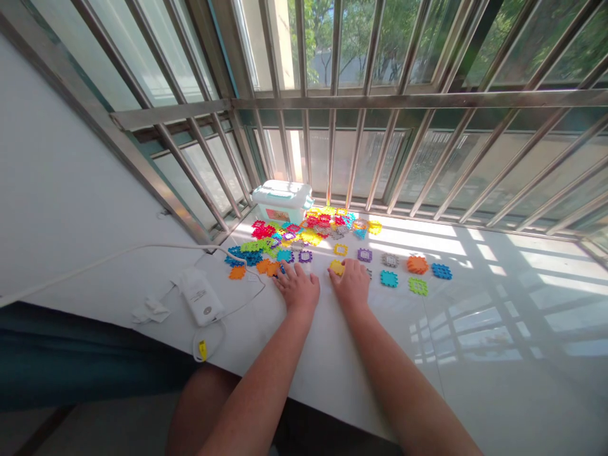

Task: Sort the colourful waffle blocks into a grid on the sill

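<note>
My left hand (299, 289) lies palm down with its fingers spread, its fingertips by orange puzzle tiles (266, 267) and a small blue piece (282, 268). Just beyond it are a teal tile (285, 255) and a purple frame tile (305, 256). My right hand (352, 286) has a yellow tile (337, 266) between thumb and fingers, low over the white surface. A grey tile (369, 273) is partly hidden behind that hand. To its right lie a turquoise tile (389, 278), a green tile (418, 286), an orange stack (417, 265) and a blue stack (441, 271).
A white lidded box (283, 200) stands at the back by the metal bars, with a heap of colourful tiles (311, 237) before it. On the left are a white power bank (201, 297), its cable and a crumpled tissue (151, 310).
</note>
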`<action>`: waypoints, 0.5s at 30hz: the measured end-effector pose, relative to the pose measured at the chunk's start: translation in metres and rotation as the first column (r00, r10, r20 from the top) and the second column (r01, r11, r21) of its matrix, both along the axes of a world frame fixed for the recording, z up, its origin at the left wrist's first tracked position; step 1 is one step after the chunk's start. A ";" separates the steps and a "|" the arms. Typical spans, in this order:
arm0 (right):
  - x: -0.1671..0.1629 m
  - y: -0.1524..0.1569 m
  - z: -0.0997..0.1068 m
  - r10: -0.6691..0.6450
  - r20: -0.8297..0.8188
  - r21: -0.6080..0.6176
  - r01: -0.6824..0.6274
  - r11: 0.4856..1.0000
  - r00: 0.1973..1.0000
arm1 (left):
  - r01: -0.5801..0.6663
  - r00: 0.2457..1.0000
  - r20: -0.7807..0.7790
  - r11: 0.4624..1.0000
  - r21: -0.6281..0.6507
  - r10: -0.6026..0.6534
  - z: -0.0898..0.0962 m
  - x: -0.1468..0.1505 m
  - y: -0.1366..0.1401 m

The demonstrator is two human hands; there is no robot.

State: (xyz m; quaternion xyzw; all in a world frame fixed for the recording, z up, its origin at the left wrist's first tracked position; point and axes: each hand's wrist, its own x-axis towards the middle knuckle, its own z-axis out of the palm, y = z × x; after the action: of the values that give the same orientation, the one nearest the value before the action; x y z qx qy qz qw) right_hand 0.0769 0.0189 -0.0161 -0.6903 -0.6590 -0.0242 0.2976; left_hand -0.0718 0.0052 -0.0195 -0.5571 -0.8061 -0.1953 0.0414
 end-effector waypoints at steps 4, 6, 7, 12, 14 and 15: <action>-0.001 0.000 -0.001 0.008 0.000 0.015 -0.008 1.000 1.000 | 0.027 0.999 0.019 1.000 -0.013 -0.026 0.001 0.000 0.000; -0.001 0.000 -0.002 0.009 0.006 0.017 -0.009 1.000 1.000 | 0.064 0.998 0.024 0.998 -0.019 -0.063 0.002 0.000 0.001; -0.001 0.001 -0.002 0.010 0.009 0.017 -0.010 1.000 1.000 | 0.083 0.996 0.023 0.996 -0.021 -0.083 0.002 0.000 0.001; -0.001 0.001 -0.003 0.031 0.014 0.005 -0.031 1.000 0.999 | 0.178 0.984 0.031 0.984 -0.012 -0.178 0.004 -0.003 0.000; -0.001 0.001 -0.003 0.032 0.013 -0.003 -0.032 0.999 0.999 | 0.186 0.982 0.042 0.983 0.001 -0.186 0.003 -0.003 -0.001; -0.001 0.001 -0.003 0.033 0.011 -0.006 -0.032 0.999 0.999 | 0.173 0.984 0.042 0.985 0.011 -0.174 0.003 -0.003 -0.001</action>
State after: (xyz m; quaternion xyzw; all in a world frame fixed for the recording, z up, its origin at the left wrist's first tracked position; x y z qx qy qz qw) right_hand 0.0761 0.0196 -0.0187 -0.6802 -0.6719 -0.0213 0.2922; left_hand -0.0751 0.0046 -0.0165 -0.6208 -0.7545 -0.2129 0.0087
